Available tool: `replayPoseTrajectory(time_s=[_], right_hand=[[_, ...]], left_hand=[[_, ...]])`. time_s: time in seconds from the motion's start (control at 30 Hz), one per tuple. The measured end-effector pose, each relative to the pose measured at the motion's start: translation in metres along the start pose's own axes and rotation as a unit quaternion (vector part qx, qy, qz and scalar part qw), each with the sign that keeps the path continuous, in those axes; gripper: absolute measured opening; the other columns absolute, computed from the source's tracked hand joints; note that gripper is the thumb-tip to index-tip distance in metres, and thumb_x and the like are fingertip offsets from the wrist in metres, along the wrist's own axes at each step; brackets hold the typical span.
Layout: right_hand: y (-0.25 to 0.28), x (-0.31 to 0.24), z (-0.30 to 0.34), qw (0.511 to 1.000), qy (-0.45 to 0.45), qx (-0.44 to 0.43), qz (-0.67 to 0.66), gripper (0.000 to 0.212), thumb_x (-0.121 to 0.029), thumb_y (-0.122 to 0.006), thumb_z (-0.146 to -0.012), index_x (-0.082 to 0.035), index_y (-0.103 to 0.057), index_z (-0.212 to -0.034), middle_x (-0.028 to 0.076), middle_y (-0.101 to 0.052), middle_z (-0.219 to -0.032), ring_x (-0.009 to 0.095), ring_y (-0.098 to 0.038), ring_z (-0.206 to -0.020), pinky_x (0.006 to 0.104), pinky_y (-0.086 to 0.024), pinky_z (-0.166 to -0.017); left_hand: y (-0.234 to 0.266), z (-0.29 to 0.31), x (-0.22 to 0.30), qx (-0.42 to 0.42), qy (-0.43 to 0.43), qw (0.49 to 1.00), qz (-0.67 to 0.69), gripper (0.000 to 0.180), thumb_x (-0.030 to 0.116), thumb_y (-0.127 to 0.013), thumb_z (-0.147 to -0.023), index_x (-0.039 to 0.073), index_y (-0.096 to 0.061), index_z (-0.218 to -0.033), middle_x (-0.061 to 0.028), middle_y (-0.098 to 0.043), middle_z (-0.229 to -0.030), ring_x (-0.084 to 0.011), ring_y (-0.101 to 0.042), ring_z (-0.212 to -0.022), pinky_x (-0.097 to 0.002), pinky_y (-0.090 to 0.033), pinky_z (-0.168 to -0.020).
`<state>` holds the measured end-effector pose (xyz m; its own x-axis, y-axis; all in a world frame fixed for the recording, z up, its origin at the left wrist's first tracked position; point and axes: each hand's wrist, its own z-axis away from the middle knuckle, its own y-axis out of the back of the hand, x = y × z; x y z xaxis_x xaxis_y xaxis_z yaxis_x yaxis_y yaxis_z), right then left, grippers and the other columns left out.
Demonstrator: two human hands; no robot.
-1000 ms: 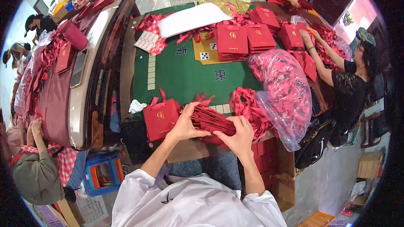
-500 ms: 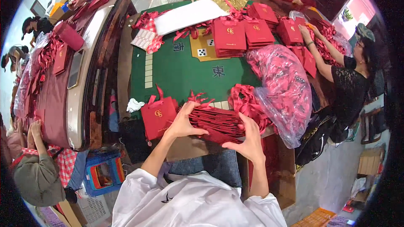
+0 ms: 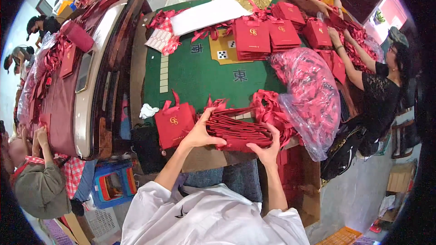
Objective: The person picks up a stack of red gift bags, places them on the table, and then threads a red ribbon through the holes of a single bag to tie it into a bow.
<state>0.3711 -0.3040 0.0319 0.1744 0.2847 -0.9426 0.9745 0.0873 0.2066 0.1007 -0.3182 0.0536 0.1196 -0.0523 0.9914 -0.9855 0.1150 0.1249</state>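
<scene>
A thick stack of red paper gift bags [image 3: 238, 128] is held edge-up at the near side of the green table. My left hand [image 3: 203, 134] grips its left end, thumb along the near side. At the right end my right hand [image 3: 269, 145] clasps the stack, thumb in front and fingers behind. Just left of my left hand lies a red gift bag [image 3: 175, 126] with a gold emblem and ribbon handle. Red ribbons [image 3: 268, 109] are heaped behind my right hand. A clear plastic sack of red ribbons [image 3: 309, 95] bulges to the right.
Stacked red bags [image 3: 252, 38] and a white sheet [image 3: 210, 16] lie at the far side of the green tabletop [image 3: 190, 77]. A crumpled tissue [image 3: 148, 111] sits at the left edge. Co-workers handle red bags at right and far side; another table [image 3: 61, 109] stands left.
Both hands still hold the stack; my right hand has shifted slightly, with its thumb and fingers now closer around the right end. The far co-worker's hands have moved in over the red bags.
</scene>
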Motion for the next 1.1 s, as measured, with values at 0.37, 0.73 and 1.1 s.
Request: replayPoseTrajectory(time_s=[0.37, 0.73, 1.1], right_hand=[[-0.014, 0.021, 0.026, 0.989, 0.091, 0.114, 0.037, 0.077, -0.021, -0.093, -0.063, -0.004, -0.046, -0.123, 0.013, -0.054, -0.123, 0.029, -0.051, -0.115, 0.0419, -0.039, -0.102], [-0.022, 0.023, 0.052, 0.972, 0.055, 0.207, 0.100, 0.078, -0.015, -0.088, -0.067, -0.005, -0.038, -0.126, 0.011, -0.035, -0.122, 0.027, -0.038, -0.117, 0.0402, -0.029, -0.106], [-0.019, 0.022, 0.068, 0.964, 0.140, 0.205, 0.094, 0.074, -0.028, -0.092, -0.065, -0.010, -0.038, -0.113, 0.006, -0.037, -0.102, 0.019, -0.041, -0.090, 0.0344, -0.039, -0.079]], left_hand=[[0.014, -0.002, -0.010, -0.062, -0.003, 0.998, -0.034, 0.102, 0.017, -0.092, -0.063, 0.004, -0.031, -0.145, -0.0089, -0.045, -0.138, -0.0187, -0.040, -0.131, -0.0347, -0.030, -0.113], [0.008, 0.001, -0.010, -0.031, -0.012, 0.997, -0.068, 0.097, 0.014, -0.089, -0.063, 0.004, -0.035, -0.142, -0.0086, -0.047, -0.137, -0.0186, -0.043, -0.128, -0.0347, -0.034, -0.110], [0.005, 0.000, -0.013, -0.013, -0.033, 0.996, -0.078, 0.092, 0.012, -0.087, -0.062, 0.003, -0.038, -0.139, -0.0090, -0.051, -0.131, -0.0186, -0.047, -0.124, -0.0346, -0.037, -0.109]])
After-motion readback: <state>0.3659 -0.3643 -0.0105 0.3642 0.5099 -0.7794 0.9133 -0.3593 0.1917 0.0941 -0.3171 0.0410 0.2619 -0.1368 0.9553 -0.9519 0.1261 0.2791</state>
